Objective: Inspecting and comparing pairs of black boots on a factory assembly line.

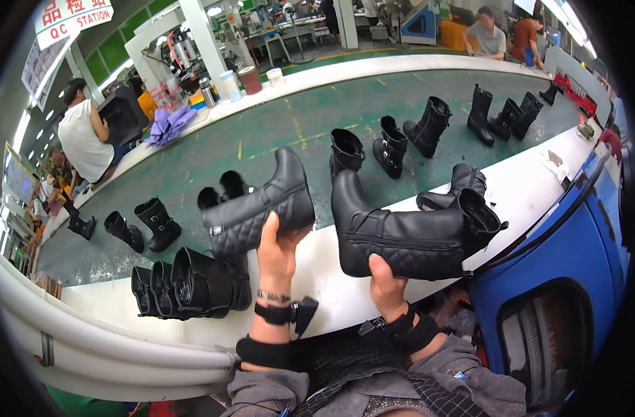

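You hold two black quilted boots above the white counter rim (331,274), left hand (275,254) clenched under one boot (258,208), right hand (385,281) grasping the other boot (411,236), both turned sideways, likely for inspection.

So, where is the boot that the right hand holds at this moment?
In the head view, the quilted black boot is right of centre, lying sideways in the right hand above the white rail, beside the boot in the left hand.

Two black quilted boots held up sideways (toes pointing inward), left boot (260,210), right boot (408,233), zips visible
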### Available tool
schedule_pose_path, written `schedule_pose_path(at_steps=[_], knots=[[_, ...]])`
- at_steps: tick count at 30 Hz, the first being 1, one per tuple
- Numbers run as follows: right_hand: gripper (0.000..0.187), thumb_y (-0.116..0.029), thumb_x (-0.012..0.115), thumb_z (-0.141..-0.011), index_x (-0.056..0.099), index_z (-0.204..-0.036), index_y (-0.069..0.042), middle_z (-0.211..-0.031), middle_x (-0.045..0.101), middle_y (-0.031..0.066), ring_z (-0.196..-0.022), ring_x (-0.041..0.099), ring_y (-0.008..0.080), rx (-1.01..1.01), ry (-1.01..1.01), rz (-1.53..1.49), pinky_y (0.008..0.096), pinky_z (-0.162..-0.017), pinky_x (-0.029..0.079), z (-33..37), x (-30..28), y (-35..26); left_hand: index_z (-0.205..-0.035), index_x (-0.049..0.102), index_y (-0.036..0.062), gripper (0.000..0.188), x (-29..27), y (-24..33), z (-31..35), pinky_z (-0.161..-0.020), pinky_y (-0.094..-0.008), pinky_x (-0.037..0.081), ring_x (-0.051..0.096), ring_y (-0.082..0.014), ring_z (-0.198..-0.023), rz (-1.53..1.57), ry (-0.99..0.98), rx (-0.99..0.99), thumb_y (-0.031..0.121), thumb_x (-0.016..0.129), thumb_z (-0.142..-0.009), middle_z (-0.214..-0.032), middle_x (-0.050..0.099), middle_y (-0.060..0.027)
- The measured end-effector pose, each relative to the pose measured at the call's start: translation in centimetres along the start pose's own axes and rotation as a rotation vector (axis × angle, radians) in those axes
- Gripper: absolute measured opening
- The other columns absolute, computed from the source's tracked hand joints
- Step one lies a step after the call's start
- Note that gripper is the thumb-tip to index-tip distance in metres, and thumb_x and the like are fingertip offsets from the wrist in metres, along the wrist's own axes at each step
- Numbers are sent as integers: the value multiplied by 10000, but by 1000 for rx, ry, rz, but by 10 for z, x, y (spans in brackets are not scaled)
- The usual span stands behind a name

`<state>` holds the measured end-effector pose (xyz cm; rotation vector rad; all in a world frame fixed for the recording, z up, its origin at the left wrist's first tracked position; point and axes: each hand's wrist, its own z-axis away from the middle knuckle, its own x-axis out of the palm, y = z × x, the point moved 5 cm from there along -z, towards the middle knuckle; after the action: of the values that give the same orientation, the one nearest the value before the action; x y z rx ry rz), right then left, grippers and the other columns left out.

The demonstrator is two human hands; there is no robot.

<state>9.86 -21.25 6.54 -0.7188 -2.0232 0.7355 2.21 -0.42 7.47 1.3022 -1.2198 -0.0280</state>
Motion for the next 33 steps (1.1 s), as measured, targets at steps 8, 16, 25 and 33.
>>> schedule_pose_path(at_steps=[8, 16, 25, 33], knots=[[650, -166, 588, -816, 377, -1429, -107, -1373, 473, 65, -1242, 480, 189, 329, 39, -505, 370, -1100, 349, -7, 7, -5, -1426, 357, 1, 674, 20, 0, 101, -1001, -542, 483, 515, -437, -1229, 192, -29, -12, 395, 575, -925, -1370, 502, -212], [565, -291, 636, -820, 522, -1304, -22, -1271, 590, 89, -1183, 555, 247, 424, -49, -542, 401, -1065, 397, 16, 31, -21, -1354, 483, 46, 565, 12, -3, 132, -1025, -478, 462, 573, -302, -1194, 331, -35, -5, 322, 653, -891, -1311, 577, -128], [521, -246, 627, -843, 518, -1298, -15, -1229, 599, 77, -1147, 564, 236, 389, 30, -468, 392, -1055, 397, 23, 21, -18, -1326, 499, 36, 480, 11, 2, 132, -1010, -450, 476, 572, -271, -1191, 259, -5, -10, 224, 628, -904, -1287, 585, -122], [475, -137, 725, -778, 568, -1195, 27, -1171, 610, 129, -1103, 580, 239, 84, -150, 300, 363, -987, 431, 38, -10, 5, -1134, 616, 0, 347, -11, 5, -7, -956, -378, 449, 592, -291, -1092, -959, 219, 389, 186, 696, -853, -1121, 645, -192]])
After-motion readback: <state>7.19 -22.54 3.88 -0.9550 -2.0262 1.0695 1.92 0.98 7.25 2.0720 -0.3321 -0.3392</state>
